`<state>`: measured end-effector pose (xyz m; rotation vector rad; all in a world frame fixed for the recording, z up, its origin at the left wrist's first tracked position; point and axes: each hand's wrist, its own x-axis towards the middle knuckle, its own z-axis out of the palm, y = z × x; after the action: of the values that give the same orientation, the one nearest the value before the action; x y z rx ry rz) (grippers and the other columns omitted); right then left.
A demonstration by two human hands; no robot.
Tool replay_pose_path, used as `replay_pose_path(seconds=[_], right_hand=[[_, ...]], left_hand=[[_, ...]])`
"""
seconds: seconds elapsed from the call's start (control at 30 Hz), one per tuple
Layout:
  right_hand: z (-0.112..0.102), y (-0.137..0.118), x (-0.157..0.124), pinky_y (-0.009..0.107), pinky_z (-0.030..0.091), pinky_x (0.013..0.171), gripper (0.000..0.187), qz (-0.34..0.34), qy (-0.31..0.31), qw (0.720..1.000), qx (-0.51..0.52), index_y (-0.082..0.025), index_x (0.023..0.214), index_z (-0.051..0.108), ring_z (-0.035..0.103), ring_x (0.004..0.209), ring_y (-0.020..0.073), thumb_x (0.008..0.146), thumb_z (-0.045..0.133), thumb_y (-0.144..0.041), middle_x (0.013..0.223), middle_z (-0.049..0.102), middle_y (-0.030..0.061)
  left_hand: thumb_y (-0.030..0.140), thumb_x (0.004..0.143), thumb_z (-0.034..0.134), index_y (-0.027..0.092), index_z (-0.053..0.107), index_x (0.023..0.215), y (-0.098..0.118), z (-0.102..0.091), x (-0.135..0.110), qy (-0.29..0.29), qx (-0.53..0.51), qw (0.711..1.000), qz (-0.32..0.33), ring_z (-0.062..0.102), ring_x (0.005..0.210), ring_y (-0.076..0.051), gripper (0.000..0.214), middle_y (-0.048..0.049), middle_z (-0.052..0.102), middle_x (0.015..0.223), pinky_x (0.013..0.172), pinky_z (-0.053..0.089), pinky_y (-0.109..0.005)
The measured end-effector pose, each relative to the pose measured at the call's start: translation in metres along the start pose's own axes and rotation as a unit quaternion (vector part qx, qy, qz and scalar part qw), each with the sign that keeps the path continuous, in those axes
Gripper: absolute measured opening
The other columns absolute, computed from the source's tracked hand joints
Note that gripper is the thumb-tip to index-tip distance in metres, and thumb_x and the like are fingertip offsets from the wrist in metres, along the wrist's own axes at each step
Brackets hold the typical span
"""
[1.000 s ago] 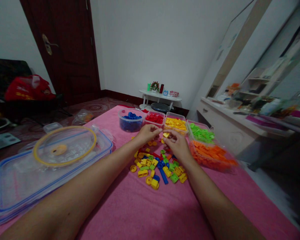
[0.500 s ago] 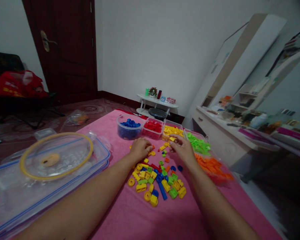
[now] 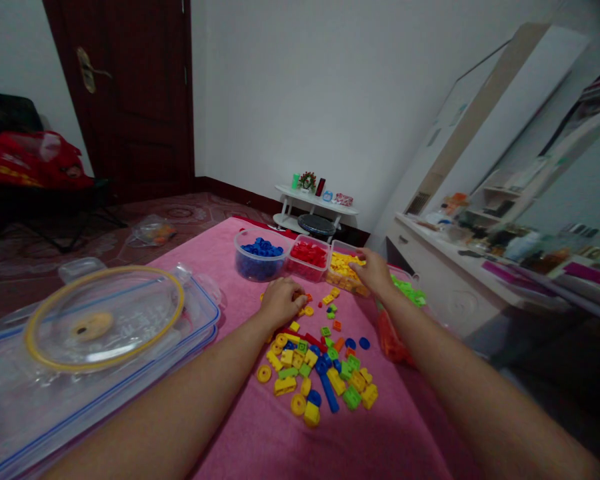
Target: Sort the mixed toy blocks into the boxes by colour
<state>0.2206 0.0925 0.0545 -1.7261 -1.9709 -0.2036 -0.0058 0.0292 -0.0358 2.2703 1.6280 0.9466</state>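
Note:
My right hand (image 3: 373, 272) reaches over the clear box of yellow bricks (image 3: 343, 267). Its thumb and forefinger are apart at the box's right side, with no brick visible between them; the other fingers are hidden. On the pink cloth, my left hand (image 3: 281, 302) rests with curled fingers beside a few small yellow and orange pieces. What lies under those fingers is hidden. Nearer me spreads a pile of mixed toy bricks (image 3: 300, 360), yellow, green, blue, red and orange. A blue bar (image 3: 330, 392) and yellow wheels (image 3: 299, 404) lie among them.
A round tub of blue bricks (image 3: 261, 259) and a box of red bricks (image 3: 307, 260) stand left of the yellow box. Green bricks (image 3: 409, 291) and orange bricks (image 3: 393, 340) sit partly behind my right forearm. Plastic lids (image 3: 105, 320) are stacked at left.
My right hand has moved from the cloth, where it held a yellow brick, up to the yellow box; that brick no longer shows in its fingers. My left hand has stayed nearly still.

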Motion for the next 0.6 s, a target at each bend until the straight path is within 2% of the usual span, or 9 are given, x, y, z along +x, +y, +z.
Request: replay_pose_path(seconds=[0.1,0.17,0.23,0.33,0.4,0.5,0.6], right_hand=[[-0.010,-0.019,-0.030,0.025,0.041,0.066,0.019,-0.090,-0.121,0.989,0.001,-0.017,0.083,0.070,0.061,0.074,0.0160,0.078,0.054,-0.026,0.083,0.069,0.0056],[-0.014,-0.028,-0.056,0.024,0.038,0.061,0.018,-0.125,-0.207,0.970,-0.003,-0.019,0.076,0.069,0.059,0.068,0.0151,0.078,0.054,-0.028,0.074,0.068,0.0035],[-0.014,-0.032,-0.081,0.023,0.037,0.060,0.014,-0.142,-0.265,0.954,-0.015,-0.020,0.079,0.069,0.058,0.068,0.0151,0.073,0.059,-0.027,0.075,0.067,0.0032],[-0.010,-0.029,-0.107,0.023,0.037,0.064,0.022,-0.144,-0.270,0.952,-0.012,-0.018,0.089,0.066,0.058,0.076,0.0157,0.068,0.059,-0.018,0.086,0.066,0.0050],[-0.011,-0.023,-0.114,0.022,0.037,0.066,0.021,-0.133,-0.251,0.959,-0.003,-0.016,0.087,0.064,0.057,0.078,0.0153,0.068,0.055,-0.013,0.086,0.065,0.0058],[-0.024,-0.014,-0.119,0.022,0.036,0.063,0.019,-0.136,-0.244,0.960,0.010,-0.016,0.082,0.064,0.056,0.072,0.0139,0.068,0.052,-0.012,0.082,0.065,0.0047],[-0.041,-0.007,-0.125,0.022,0.037,0.064,0.022,-0.172,-0.269,0.948,0.003,-0.019,0.084,0.067,0.056,0.072,0.0144,0.068,0.052,-0.013,0.082,0.066,0.0037]], left_hand=[[0.041,0.078,0.056,0.023,0.072,0.083,0.000,-0.001,0.000,0.001,-0.001,1.000,-0.003,0.054,0.080,-0.017,0.024,-0.0045,0.065,0.083,0.070,0.036,-0.028],[0.042,0.078,0.055,0.023,0.072,0.082,0.001,0.000,0.000,0.003,0.001,1.000,-0.004,0.054,0.080,-0.017,0.026,-0.0048,0.065,0.084,0.069,0.036,-0.028],[0.043,0.079,0.055,0.023,0.072,0.082,0.000,0.000,0.000,0.007,0.002,1.000,-0.003,0.054,0.080,-0.017,0.027,-0.0047,0.066,0.084,0.069,0.035,-0.028],[0.044,0.078,0.055,0.023,0.072,0.081,0.000,0.001,0.001,0.002,0.002,1.000,-0.006,0.054,0.079,-0.017,0.027,-0.0043,0.066,0.083,0.069,0.035,-0.028],[0.042,0.078,0.056,0.023,0.072,0.081,0.000,0.002,0.001,-0.004,0.003,1.000,-0.007,0.054,0.079,-0.017,0.025,-0.0042,0.066,0.084,0.070,0.036,-0.028],[0.042,0.078,0.056,0.023,0.072,0.082,-0.001,0.002,0.000,-0.002,0.001,1.000,-0.004,0.054,0.080,-0.017,0.026,-0.0043,0.066,0.085,0.071,0.036,-0.028],[0.043,0.078,0.055,0.023,0.072,0.083,-0.002,0.002,0.001,0.002,0.000,1.000,-0.005,0.055,0.081,-0.017,0.027,-0.0048,0.066,0.086,0.071,0.037,-0.027]])
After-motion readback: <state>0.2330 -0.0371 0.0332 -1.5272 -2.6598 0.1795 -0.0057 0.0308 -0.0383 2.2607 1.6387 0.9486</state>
